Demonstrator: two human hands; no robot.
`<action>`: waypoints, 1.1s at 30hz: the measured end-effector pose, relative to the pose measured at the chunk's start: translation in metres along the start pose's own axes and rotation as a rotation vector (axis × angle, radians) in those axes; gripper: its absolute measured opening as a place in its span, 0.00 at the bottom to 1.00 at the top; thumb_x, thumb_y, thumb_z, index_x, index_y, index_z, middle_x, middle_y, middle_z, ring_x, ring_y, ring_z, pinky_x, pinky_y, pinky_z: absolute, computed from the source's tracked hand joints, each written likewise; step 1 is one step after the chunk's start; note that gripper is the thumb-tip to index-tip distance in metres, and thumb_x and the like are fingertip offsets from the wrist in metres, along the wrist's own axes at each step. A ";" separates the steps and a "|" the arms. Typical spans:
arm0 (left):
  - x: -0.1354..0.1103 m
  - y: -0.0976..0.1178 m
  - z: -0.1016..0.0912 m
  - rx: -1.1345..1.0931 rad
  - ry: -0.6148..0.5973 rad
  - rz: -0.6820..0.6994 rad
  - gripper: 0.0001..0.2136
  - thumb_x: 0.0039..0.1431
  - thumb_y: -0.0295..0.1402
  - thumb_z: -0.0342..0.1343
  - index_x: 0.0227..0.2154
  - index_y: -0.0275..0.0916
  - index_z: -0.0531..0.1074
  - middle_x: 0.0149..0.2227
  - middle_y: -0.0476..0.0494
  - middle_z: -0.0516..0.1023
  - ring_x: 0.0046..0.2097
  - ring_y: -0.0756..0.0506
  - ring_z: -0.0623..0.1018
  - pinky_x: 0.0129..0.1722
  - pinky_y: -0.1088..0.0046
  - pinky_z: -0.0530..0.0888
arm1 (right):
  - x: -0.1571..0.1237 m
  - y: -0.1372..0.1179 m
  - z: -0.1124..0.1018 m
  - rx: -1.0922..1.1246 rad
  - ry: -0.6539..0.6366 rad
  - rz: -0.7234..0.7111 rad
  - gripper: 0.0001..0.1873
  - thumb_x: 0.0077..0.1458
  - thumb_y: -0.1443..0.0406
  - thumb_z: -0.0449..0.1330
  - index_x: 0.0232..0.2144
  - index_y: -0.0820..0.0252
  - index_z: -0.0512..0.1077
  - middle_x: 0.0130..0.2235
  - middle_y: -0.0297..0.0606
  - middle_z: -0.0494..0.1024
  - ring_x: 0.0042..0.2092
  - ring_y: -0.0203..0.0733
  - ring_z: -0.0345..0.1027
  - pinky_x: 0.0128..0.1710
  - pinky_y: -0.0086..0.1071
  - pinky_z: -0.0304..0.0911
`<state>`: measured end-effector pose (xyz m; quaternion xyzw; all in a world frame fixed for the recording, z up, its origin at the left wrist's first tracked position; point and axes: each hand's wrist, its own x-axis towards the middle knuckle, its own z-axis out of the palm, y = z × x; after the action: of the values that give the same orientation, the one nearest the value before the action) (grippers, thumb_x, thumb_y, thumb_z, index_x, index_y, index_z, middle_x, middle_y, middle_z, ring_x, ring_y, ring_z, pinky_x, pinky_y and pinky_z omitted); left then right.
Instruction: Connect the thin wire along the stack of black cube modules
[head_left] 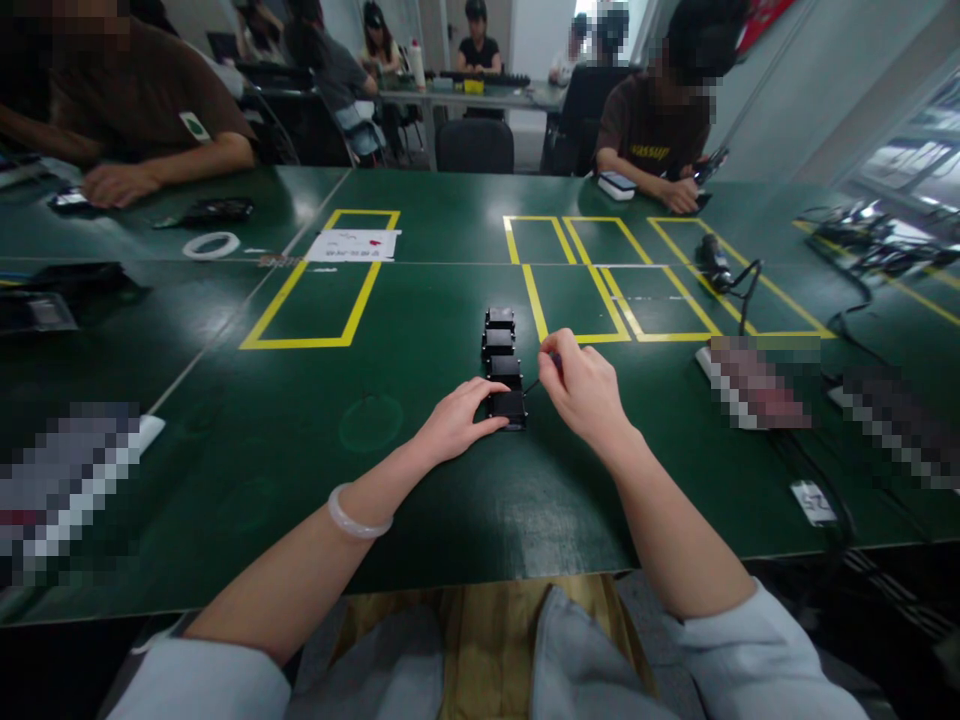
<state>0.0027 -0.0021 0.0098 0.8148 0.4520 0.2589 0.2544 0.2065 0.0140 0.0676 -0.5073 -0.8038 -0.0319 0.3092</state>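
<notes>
A short row of several small black box-shaped parts [501,360] lies on the green table [300,480], running away from me. My left hand [459,420] rests on the table with its fingers pressed against the nearest black part [508,408], steadying it. My right hand [581,385] hovers just right of the row, fingers pinched on a thin dark tool [544,368] whose tip points at the near parts. A pale bangle [358,517] sits on my left wrist.
Yellow tape rectangles [319,300] mark the table ahead. A white paper [352,245], a white tape ring [211,244] and black items lie at the left. Cables and a black device [716,262] lie at the right. Other people sit at the far side.
</notes>
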 end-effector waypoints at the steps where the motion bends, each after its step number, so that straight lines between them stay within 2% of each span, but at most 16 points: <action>1: 0.000 0.000 0.000 -0.001 0.000 -0.002 0.17 0.59 0.37 0.55 0.50 0.43 0.67 0.49 0.43 0.72 0.52 0.40 0.71 0.52 0.61 0.68 | 0.000 0.000 0.000 0.005 0.002 0.001 0.10 0.62 0.60 0.46 0.35 0.57 0.64 0.25 0.33 0.72 0.25 0.35 0.60 0.32 0.31 0.52; 3: 0.000 0.000 0.000 -0.002 0.001 -0.002 0.17 0.58 0.37 0.55 0.50 0.44 0.67 0.49 0.43 0.72 0.52 0.40 0.71 0.52 0.62 0.68 | 0.000 0.000 0.001 0.012 0.007 0.007 0.11 0.63 0.58 0.46 0.34 0.57 0.64 0.26 0.34 0.73 0.25 0.35 0.60 0.31 0.31 0.52; 9: 0.001 0.000 0.001 0.001 0.003 0.012 0.16 0.58 0.37 0.56 0.50 0.43 0.67 0.48 0.43 0.72 0.51 0.41 0.72 0.51 0.63 0.68 | -0.001 0.000 0.003 0.003 0.022 0.030 0.08 0.61 0.63 0.46 0.40 0.57 0.63 0.27 0.34 0.74 0.26 0.37 0.62 0.32 0.31 0.53; 16: 0.001 -0.001 0.001 0.008 -0.002 0.010 0.17 0.59 0.37 0.56 0.50 0.43 0.67 0.48 0.43 0.72 0.51 0.41 0.72 0.50 0.63 0.68 | -0.002 0.002 0.004 -0.002 0.029 -0.008 0.13 0.63 0.57 0.47 0.32 0.57 0.65 0.26 0.34 0.72 0.25 0.35 0.60 0.31 0.31 0.52; 22: 0.001 -0.001 0.001 -0.005 -0.001 0.012 0.17 0.58 0.37 0.56 0.50 0.43 0.67 0.48 0.44 0.72 0.50 0.41 0.72 0.50 0.63 0.68 | -0.002 0.002 0.004 -0.017 0.018 0.002 0.10 0.63 0.62 0.46 0.36 0.58 0.65 0.28 0.36 0.74 0.26 0.36 0.60 0.32 0.32 0.52; 28: 0.001 -0.002 0.002 -0.002 -0.003 -0.002 0.17 0.58 0.38 0.55 0.50 0.44 0.67 0.48 0.43 0.72 0.51 0.40 0.72 0.51 0.62 0.68 | -0.001 0.001 0.003 0.003 0.024 -0.005 0.12 0.63 0.58 0.46 0.33 0.57 0.65 0.27 0.34 0.73 0.26 0.36 0.60 0.32 0.31 0.52; 33: 0.001 -0.001 0.001 -0.003 -0.001 0.003 0.17 0.58 0.37 0.55 0.50 0.44 0.67 0.48 0.43 0.72 0.51 0.41 0.72 0.51 0.62 0.68 | -0.001 0.001 0.002 -0.005 0.020 -0.007 0.09 0.62 0.63 0.46 0.36 0.58 0.65 0.26 0.34 0.72 0.25 0.36 0.59 0.32 0.32 0.52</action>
<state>0.0029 -0.0010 0.0086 0.8154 0.4501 0.2594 0.2553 0.2070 0.0139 0.0654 -0.5051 -0.8023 -0.0399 0.3157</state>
